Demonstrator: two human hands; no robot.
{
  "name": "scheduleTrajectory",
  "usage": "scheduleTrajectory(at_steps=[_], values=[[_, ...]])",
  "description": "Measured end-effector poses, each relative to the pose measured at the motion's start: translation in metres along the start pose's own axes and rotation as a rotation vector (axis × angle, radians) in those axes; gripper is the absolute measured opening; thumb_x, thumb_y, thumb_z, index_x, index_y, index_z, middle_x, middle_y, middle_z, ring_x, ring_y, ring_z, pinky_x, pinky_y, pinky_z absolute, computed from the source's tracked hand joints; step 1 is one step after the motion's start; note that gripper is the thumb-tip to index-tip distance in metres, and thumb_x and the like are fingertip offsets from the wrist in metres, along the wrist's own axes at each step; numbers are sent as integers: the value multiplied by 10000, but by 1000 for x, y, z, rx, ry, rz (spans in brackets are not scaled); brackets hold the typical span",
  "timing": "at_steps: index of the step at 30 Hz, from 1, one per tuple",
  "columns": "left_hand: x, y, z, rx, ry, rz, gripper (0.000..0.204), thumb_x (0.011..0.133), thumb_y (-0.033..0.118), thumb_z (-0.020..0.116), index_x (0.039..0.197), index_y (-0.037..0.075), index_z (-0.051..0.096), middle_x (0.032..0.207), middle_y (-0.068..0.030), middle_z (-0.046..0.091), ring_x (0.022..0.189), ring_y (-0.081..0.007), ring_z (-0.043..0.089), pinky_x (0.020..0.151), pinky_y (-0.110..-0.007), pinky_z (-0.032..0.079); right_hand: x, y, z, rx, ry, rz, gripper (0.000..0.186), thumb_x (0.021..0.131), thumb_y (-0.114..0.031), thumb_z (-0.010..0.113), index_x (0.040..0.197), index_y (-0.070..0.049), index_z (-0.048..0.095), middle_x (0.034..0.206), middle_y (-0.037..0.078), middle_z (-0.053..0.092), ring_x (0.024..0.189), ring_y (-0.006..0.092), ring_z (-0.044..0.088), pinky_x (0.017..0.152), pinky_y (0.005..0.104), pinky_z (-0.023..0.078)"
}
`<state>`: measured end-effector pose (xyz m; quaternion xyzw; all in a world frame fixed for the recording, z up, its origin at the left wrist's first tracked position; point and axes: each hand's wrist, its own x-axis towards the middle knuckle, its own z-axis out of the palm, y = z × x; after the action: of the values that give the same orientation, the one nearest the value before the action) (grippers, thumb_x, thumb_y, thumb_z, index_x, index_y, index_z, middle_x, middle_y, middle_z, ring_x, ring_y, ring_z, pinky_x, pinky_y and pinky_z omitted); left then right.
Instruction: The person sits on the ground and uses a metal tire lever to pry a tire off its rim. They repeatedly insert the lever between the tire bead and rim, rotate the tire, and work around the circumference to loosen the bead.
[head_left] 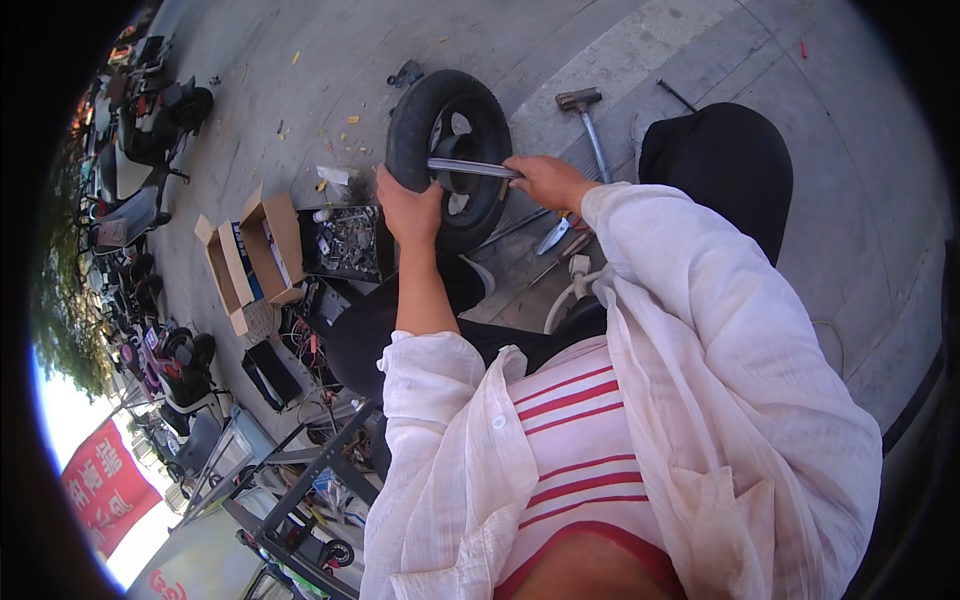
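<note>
A black scooter wheel stands upright on the ground before me, its rubber tire around a dark spoked rim. My left hand is closed on the near left side of the tire, thumb toward the rim. My right hand grips the end of a flat metal tire lever. The lever lies almost level across the wheel, and its far end meets the tire's inner edge near my left thumb. Exactly how that tip sits against the bead is too small to tell.
Right of the wheel lies a hammer; nearer are a bright-bladed tool with an orange handle and a screwdriver. At left are a tray of small metal parts and open cardboard boxes. Parked scooters line the far left.
</note>
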<state>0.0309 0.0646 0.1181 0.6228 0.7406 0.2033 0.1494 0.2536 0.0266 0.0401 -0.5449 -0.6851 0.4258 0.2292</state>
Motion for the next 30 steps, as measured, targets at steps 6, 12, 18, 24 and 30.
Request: scheduleTrajectory(at_steps=[6,12,18,24,30], values=[[-6,-3,3,-13,17,63,913,656,237,788,1412,-12,340,1298,-284,491,1205,-439,483,1017,-461,405,2,5,6,-39,-51,45,188,932,-200,577,1084,-89,578,1015,173,657,1002,389,610,830,487,472],[-16,3,2,-30,4,98,944,632,211,817,1398,-46,330,1297,-291,482,1216,-441,470,1035,-459,377,6,21,20,-87,-59,68,194,933,-206,572,1085,-86,578,1023,180,656,991,392,617,819,492,481],[-25,-1,4,-58,-32,159,932,694,244,799,1418,-45,287,1305,-325,434,1207,-479,440,1032,-477,369,10,18,27,-174,-86,126,161,895,-160,577,1032,-88,621,1018,175,668,997,377,632,826,480,500],[-42,5,3,-162,-49,152,832,836,347,720,1412,-65,283,1308,-343,408,1196,-470,448,1034,-464,360,21,17,35,-344,-137,217,188,878,-134,570,1037,-105,666,1020,158,687,976,355,658,800,473,532],[-53,9,-1,-177,-94,132,788,860,352,707,1367,-107,317,1318,-330,404,1203,-442,441,1043,-452,349,26,19,42,-419,-161,309,211,883,-132,552,1027,-124,706,1036,136,700,996,325,674,788,451,550]])
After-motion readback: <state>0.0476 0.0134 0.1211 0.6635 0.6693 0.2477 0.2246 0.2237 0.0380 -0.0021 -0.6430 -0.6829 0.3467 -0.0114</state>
